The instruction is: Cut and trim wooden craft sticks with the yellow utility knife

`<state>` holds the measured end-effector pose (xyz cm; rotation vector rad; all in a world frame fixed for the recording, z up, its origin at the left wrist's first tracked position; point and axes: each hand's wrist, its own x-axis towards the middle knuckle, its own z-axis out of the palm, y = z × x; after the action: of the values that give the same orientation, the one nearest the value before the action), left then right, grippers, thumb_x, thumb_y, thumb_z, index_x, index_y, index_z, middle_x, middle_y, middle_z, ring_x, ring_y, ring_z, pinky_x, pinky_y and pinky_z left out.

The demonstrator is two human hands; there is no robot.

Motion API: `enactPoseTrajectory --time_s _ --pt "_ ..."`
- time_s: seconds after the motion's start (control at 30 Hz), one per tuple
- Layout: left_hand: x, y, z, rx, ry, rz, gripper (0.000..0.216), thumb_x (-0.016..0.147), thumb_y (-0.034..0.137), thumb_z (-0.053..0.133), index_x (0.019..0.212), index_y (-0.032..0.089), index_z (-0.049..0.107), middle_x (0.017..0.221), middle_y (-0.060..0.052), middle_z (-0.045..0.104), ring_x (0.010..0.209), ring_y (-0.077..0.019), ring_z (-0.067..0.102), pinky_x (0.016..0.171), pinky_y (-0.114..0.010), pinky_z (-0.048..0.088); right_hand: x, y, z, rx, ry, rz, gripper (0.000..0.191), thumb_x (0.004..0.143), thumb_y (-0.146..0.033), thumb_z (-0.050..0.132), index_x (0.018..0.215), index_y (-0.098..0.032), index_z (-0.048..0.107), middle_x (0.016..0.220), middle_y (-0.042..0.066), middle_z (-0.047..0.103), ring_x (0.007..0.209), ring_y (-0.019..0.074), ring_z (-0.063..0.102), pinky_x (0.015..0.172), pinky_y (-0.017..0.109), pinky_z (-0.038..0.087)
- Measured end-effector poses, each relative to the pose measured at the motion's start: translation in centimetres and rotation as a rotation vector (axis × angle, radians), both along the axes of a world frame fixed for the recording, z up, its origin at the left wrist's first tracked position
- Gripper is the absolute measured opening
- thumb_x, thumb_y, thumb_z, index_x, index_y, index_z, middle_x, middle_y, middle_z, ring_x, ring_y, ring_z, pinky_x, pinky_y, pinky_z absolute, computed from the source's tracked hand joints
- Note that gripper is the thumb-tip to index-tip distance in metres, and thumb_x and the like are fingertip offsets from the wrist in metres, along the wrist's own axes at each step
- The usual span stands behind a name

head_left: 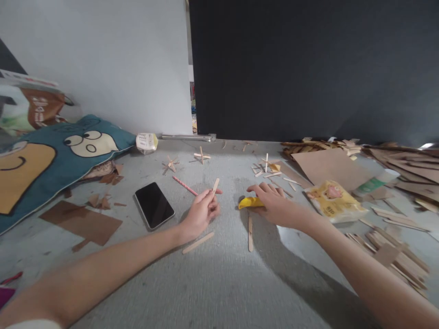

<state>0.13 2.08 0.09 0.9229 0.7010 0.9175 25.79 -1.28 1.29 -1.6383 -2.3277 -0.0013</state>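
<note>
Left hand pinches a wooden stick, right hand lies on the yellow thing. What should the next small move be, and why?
Probably curl the right hand around the yellow thing and lift it. Its fingers lie spread over it, not gripping, while the left hand holds the wooden stick pinched at its fingertips, tip up.

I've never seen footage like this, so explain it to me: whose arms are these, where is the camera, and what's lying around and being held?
There is no machine: one camera worn on a person's head looks down at their own bare arms. The left hand pinches a wooden stick. The right hand lies on a yellow object; a grip is unclear. On the grey surface lie a phone, a pink straw, loose sticks, a yellow packet and cardboard scraps.
</note>
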Motion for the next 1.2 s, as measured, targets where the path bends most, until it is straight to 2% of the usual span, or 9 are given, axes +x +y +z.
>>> enactPoseTrajectory --time_s 0.07,0.2,0.43,0.53,0.63,0.73,0.8,0.97,1.2 --pt "0.0 0.0 0.0 -0.001 -0.001 -0.003 0.020 0.097 0.035 0.059 0.096 0.015 0.062 0.060 0.008 0.035 0.047 -0.0060 0.035 0.052 -0.021 0.025 0.1 -0.5 1.1 -0.017 0.013 0.080 0.023 0.088 -0.014 0.061 0.109 -0.026 0.060 0.110 0.008 0.061 0.103 0.0288 0.061 0.088 0.043 0.048" --pt "0.1 0.1 0.0 -0.004 -0.025 0.008 0.017 0.093 0.032 0.064 0.091 0.017 0.059 0.063 0.006 0.041 0.050 -0.0075 0.041 0.052 -0.022 0.028 -0.9 -1.7 3.1 -0.243 0.047 0.328 0.015 0.086 -0.016 0.072 0.092 -0.029 0.065 0.100 0.003 0.060 0.091 0.0239 0.061 0.083 0.040 0.049" --pt "0.3 0.0 -0.2 0.040 0.012 0.003 0.011 0.093 0.026 0.062 0.091 0.018 0.054 0.062 0.007 0.042 0.050 -0.0071 0.040 0.054 -0.021 0.028 -2.6 -1.7 2.6 -0.337 0.138 0.462 0.018 0.080 -0.014 0.081 0.075 -0.025 0.068 0.089 -0.001 0.062 0.089 0.0182 0.064 0.083 0.032 0.048" --pt "0.3 0.0 -0.5 0.063 0.029 0.003 0.014 0.095 0.030 0.062 0.093 0.019 0.053 0.064 0.007 0.043 0.050 -0.0070 0.042 0.054 -0.022 0.028 -2.7 -1.5 2.6 -0.395 0.200 0.410 0.015 0.086 -0.014 0.074 0.078 -0.024 0.066 0.087 -0.001 0.066 0.083 0.0172 0.065 0.074 0.028 0.049" --pt "0.3 0.0 -0.9 0.126 0.059 0.024 0.019 0.096 0.036 0.063 0.097 0.020 0.053 0.068 0.006 0.047 0.052 -0.0072 0.045 0.054 -0.022 0.030 -3.1 -1.4 2.9 -0.503 0.414 0.294 0.013 0.093 -0.017 0.061 0.082 -0.024 0.060 0.076 -0.002 0.068 0.066 0.0148 0.063 0.061 0.025 0.047" --pt "0.3 -0.1 -1.1 0.240 0.089 0.015 0.022 0.097 0.040 0.063 0.103 0.020 0.054 0.074 0.005 0.053 0.057 -0.0091 0.052 0.056 -0.024 0.036 -3.8 -1.1 2.9 -0.562 0.688 0.187 0.010 0.097 -0.030 0.057 0.089 -0.024 0.057 0.066 -0.004 0.065 0.053 0.0133 0.058 0.056 0.026 0.046" --pt "0.2 -0.2 -1.1 0.309 0.132 -0.001 0.024 0.100 0.042 0.060 0.108 0.020 0.054 0.077 0.003 0.056 0.060 -0.0112 0.057 0.058 -0.025 0.040 -4.4 -1.0 2.6 -0.526 0.798 0.132 0.018 0.097 -0.041 0.058 0.094 -0.023 0.059 0.068 -0.003 0.066 0.049 0.0124 0.056 0.054 0.026 0.045" --pt "0.3 -0.8 -0.6 0.392 0.240 -0.015 0.033 0.102 0.048 0.056 0.120 0.020 0.054 0.085 0.000 0.059 0.063 -0.0132 0.060 0.062 -0.029 0.047 -6.2 -1.5 1.8 -0.357 0.864 -0.004 0.037 0.097 -0.053 0.054 0.082 -0.021 0.065 0.059 -0.002 0.060 0.047 0.0118 0.047 0.050 0.027 0.037" --pt "0.1 -1.2 -0.7 0.513 0.353 -0.017 0.036 0.104 0.049 0.051 0.126 0.020 0.055 0.085 -0.002 0.065 0.073 -0.0173 0.062 0.073 -0.032 0.050 -7.6 -2.1 1.6 -0.326 0.806 0.002 0.050 0.099 -0.054 0.048 0.061 -0.022 0.050 0.049 -0.004 0.046 0.047 0.0115 0.039 0.050 0.027 0.031"
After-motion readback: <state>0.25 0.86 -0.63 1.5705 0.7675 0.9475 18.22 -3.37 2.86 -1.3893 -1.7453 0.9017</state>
